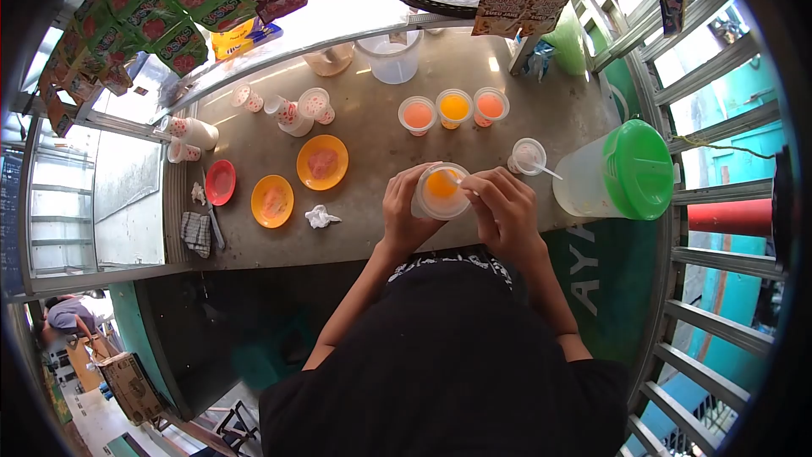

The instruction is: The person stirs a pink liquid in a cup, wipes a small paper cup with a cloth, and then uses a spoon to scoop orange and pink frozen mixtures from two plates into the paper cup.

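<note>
At the near edge of a grey counter (381, 152), seen from above: left hand (406, 211) wrapped around the side of a clear plastic cup (441, 192) of orange drink, holding it just above the counter edge. Right hand (506, 210) beside the cup on its right, fingers pinched on a thin white straw or stirrer (458, 179) that reaches over the cup's mouth; cannot tell how deep it goes.

Further back on the counter, a row of three filled cups (454, 108), two pinkish and one orange between them, touching side by side. Just right of the hands, a small clear cup with a straw (529, 156), and beyond it a large pitcher with a green lid (622, 173) lying toward the right edge. To the left, two orange plates (298, 180) and a red plate (221, 182), with a crumpled white tissue (320, 217) near the front edge. Stacks of printed paper cups (292, 112) at the back left, a clear measuring jug (391, 55) at the back centre. Strings of drink sachets (161, 17) hanging overhead. A folded grey cloth (197, 233) at the far left corner.
</note>
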`<action>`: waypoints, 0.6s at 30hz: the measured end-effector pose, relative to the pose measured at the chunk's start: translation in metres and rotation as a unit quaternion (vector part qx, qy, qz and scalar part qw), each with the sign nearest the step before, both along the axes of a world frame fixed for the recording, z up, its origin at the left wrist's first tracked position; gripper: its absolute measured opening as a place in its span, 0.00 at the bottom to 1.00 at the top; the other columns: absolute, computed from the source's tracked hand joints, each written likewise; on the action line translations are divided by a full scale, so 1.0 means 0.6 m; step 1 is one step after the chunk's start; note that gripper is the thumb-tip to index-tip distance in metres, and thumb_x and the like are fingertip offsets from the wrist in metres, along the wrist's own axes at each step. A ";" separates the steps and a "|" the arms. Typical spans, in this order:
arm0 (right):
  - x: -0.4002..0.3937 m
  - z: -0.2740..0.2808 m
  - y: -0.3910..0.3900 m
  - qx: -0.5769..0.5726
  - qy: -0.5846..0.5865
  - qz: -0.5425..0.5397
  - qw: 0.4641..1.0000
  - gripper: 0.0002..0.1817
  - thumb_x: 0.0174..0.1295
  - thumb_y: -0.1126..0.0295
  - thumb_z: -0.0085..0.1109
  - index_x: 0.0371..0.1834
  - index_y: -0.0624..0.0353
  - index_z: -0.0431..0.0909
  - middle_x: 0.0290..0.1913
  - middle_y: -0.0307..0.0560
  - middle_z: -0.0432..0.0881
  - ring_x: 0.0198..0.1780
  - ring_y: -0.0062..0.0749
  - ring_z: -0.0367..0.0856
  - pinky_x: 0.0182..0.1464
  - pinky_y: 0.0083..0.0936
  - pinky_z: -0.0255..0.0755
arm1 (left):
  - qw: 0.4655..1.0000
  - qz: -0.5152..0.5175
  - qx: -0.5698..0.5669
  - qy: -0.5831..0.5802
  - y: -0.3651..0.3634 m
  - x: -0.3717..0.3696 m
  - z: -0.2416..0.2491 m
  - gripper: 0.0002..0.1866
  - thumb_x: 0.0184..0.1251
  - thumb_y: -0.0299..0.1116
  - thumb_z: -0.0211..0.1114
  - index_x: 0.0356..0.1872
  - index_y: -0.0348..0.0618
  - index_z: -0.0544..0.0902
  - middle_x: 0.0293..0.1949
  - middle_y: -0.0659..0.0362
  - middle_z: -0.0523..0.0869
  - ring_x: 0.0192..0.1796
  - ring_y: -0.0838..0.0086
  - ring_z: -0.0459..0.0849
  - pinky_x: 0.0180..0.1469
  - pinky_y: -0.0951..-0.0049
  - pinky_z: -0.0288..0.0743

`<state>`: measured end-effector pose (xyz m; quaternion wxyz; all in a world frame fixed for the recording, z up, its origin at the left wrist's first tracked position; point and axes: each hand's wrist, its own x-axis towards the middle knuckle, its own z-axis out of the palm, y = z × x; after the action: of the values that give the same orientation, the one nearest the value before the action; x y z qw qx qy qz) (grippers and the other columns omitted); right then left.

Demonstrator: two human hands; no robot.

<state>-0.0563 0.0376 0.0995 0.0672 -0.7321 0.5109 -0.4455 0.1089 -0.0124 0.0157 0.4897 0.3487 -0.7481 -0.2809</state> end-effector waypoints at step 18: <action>-0.004 0.001 0.007 -0.002 -0.008 0.005 1.000 0.06 0.59 0.76 0.62 0.39 0.59 0.78 0.36 0.47 0.82 0.34 0.42 0.82 0.35 0.35 0.76 | 1.000 0.002 -0.003 -0.010 0.011 0.000 -0.008 0.34 0.40 0.32 0.83 0.53 0.43 0.79 0.52 0.55 0.86 0.54 0.60 0.84 0.57 0.62 0.75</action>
<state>-0.0588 0.0419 0.1002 0.0719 -0.7313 0.5059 -0.4518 0.1090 -0.0060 0.0108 0.4841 0.3515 -0.7530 -0.2741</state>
